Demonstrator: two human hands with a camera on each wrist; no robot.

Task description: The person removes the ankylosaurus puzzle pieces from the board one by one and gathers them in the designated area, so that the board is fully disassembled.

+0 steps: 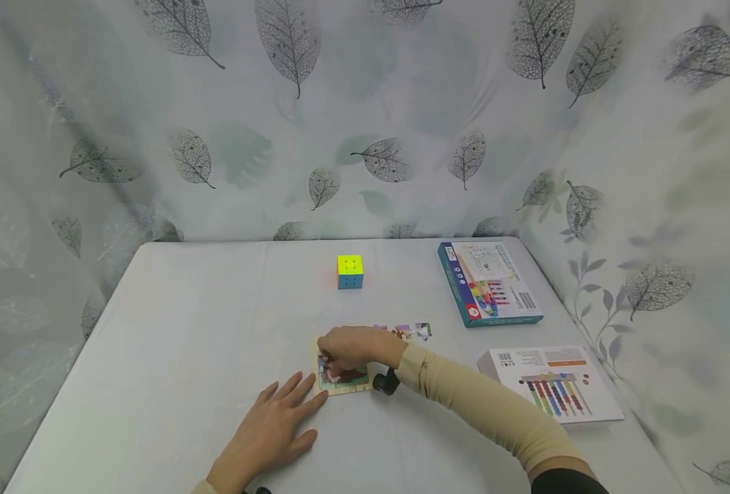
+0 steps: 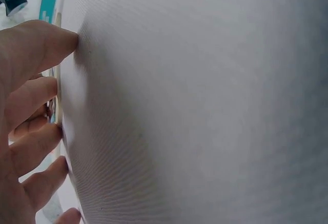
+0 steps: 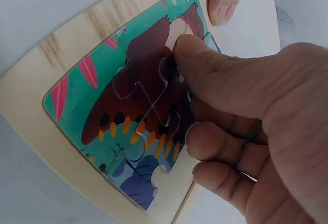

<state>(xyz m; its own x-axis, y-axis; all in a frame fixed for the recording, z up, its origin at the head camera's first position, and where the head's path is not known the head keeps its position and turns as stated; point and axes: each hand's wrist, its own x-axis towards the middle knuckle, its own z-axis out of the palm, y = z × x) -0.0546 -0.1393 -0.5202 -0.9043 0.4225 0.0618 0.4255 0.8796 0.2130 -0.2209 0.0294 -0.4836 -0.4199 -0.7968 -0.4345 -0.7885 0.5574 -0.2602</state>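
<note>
A small wooden jigsaw puzzle (image 1: 349,391) with a pale frame lies on the white table. In the right wrist view, several joined pieces (image 3: 138,96) show a brown, orange-spotted animal on green. Over the board's far part, my right hand (image 1: 352,346) has its thumb and curled fingers on a puzzle piece (image 3: 211,41), whose blue edge shows beside the thumb; the rest of that piece is mostly hidden. My left hand (image 1: 272,429) lies palm down with spread fingers, its fingertips at the board's left edge.
Loose puzzle pieces (image 1: 423,331) lie in a row behind my right wrist. Further back stands a puzzle cube (image 1: 350,272), yellow on top. Two boxes are at the right, a teal-edged box (image 1: 495,281) and a white box (image 1: 562,384). A leaf-patterned curtain (image 1: 340,123) surrounds the table.
</note>
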